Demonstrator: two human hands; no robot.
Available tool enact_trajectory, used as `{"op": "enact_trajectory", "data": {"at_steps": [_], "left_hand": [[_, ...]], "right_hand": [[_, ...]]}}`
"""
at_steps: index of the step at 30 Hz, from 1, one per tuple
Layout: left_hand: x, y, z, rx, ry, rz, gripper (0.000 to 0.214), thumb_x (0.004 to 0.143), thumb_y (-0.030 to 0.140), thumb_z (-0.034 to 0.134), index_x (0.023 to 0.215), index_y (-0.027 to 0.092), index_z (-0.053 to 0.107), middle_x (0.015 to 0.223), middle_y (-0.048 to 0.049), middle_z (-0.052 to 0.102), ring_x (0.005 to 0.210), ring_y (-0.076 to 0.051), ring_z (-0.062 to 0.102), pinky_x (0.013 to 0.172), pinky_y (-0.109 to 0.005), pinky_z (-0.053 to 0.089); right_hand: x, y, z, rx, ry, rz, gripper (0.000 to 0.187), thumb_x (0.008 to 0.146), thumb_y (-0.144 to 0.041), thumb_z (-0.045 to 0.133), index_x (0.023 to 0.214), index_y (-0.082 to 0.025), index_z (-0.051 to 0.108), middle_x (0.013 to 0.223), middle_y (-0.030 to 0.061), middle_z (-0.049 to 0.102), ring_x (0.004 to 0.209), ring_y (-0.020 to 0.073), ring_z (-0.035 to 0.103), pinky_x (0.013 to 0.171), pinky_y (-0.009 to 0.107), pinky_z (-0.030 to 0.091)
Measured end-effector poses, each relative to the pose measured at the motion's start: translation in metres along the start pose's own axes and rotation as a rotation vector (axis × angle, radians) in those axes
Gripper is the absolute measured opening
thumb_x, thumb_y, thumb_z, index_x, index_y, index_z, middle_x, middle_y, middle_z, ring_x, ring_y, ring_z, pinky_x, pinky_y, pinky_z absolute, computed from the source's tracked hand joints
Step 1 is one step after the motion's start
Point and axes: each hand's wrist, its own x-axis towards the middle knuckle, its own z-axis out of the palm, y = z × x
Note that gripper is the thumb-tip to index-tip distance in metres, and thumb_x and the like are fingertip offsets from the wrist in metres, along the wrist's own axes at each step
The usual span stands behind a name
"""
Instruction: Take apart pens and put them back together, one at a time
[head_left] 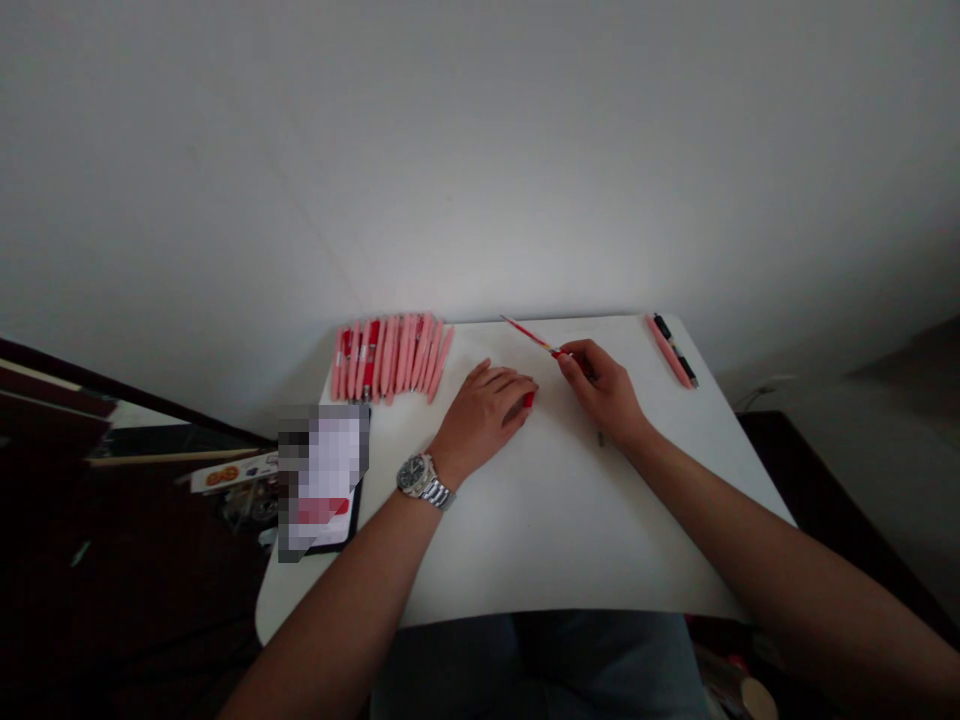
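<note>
My left hand (pixel 486 408), with a metal watch on the wrist, lies knuckles-up on the white table (pixel 525 520), its fingers curled over a small red part (pixel 529 399) that peeks out at the fingertips. My right hand (pixel 604 388) pinches a thin red pen refill (pixel 531 336) that points up and to the left, off the table top. A row of several pink and red pens (pixel 390 358) lies side by side at the back left, about a hand's width from my left hand.
A pink pen and a black pen (pixel 673 351) lie at the table's back right corner. A dark tablet or clipboard with a blurred sheet (pixel 322 480) sits at the left edge. A white wall stands right behind the table. Dark clutter fills the floor on the left.
</note>
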Motion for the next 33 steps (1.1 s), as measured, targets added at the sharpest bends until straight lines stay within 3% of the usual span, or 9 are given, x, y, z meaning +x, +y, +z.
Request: {"op": "enact_trajectory", "data": {"at_steps": [7, 12, 18, 22, 28, 33], "left_hand": [[0.002, 0.004, -0.005, -0.024, 0.039, -0.011, 0.025, 0.095, 0.020, 0.062, 0.118, 0.026, 0.067, 0.117, -0.0040, 0.073, 0.111, -0.023, 0.064, 0.120, -0.052, 0.032], [0.001, 0.005, -0.013, -0.072, 0.182, -0.108, 0.026, 0.095, 0.020, 0.062, 0.120, 0.025, 0.067, 0.120, -0.0080, 0.067, 0.113, -0.024, 0.062, 0.103, -0.045, 0.049], [0.001, -0.006, -0.016, -0.387, 0.467, -0.267, 0.025, 0.094, 0.026, 0.065, 0.119, 0.024, 0.067, 0.118, -0.0077, 0.060, 0.096, -0.015, 0.067, 0.093, -0.033, 0.058], [0.003, -0.012, -0.016, -0.639, 0.601, -0.361, 0.028, 0.089, 0.034, 0.074, 0.113, 0.022, 0.069, 0.120, -0.0086, 0.064, 0.099, -0.016, 0.070, 0.092, -0.032, 0.059], [0.003, -0.013, -0.018, -0.864, 0.693, -0.486, 0.035, 0.093, 0.050, 0.067, 0.108, 0.020, 0.074, 0.120, -0.0103, 0.071, 0.103, -0.018, 0.071, 0.098, -0.036, 0.057], [0.004, -0.019, -0.013, -0.933, 0.754, -0.501, 0.028, 0.088, 0.042, 0.075, 0.106, 0.021, 0.075, 0.109, -0.0063, 0.072, 0.096, -0.014, 0.069, 0.094, -0.031, 0.056]], "right_hand": [[-0.001, 0.001, 0.000, -0.006, -0.003, 0.004, 0.036, 0.098, -0.056, 0.054, 0.103, -0.021, 0.064, 0.074, 0.0005, 0.060, 0.066, 0.0168, 0.053, 0.063, 0.030, 0.042], [0.000, 0.003, 0.001, 0.001, -0.011, 0.009, 0.035, 0.098, -0.054, 0.054, 0.104, -0.021, 0.064, 0.074, 0.0000, 0.059, 0.066, 0.0161, 0.052, 0.062, 0.030, 0.041], [-0.001, 0.003, 0.001, 0.011, -0.037, -0.003, 0.035, 0.098, -0.055, 0.053, 0.103, -0.021, 0.064, 0.075, 0.0006, 0.060, 0.066, 0.0161, 0.052, 0.061, 0.029, 0.041], [-0.001, 0.002, 0.001, 0.008, -0.057, -0.016, 0.036, 0.099, -0.055, 0.052, 0.104, -0.021, 0.064, 0.079, 0.0017, 0.063, 0.068, 0.0165, 0.054, 0.063, 0.030, 0.043], [-0.002, -0.003, -0.001, -0.019, -0.106, -0.053, 0.031, 0.100, -0.050, 0.052, 0.103, -0.022, 0.064, 0.080, 0.0016, 0.062, 0.070, 0.0165, 0.054, 0.066, 0.030, 0.043], [-0.003, -0.006, -0.001, -0.008, -0.132, -0.058, 0.028, 0.100, -0.047, 0.053, 0.102, -0.021, 0.063, 0.083, 0.0027, 0.063, 0.074, 0.0174, 0.056, 0.068, 0.030, 0.043]]}}
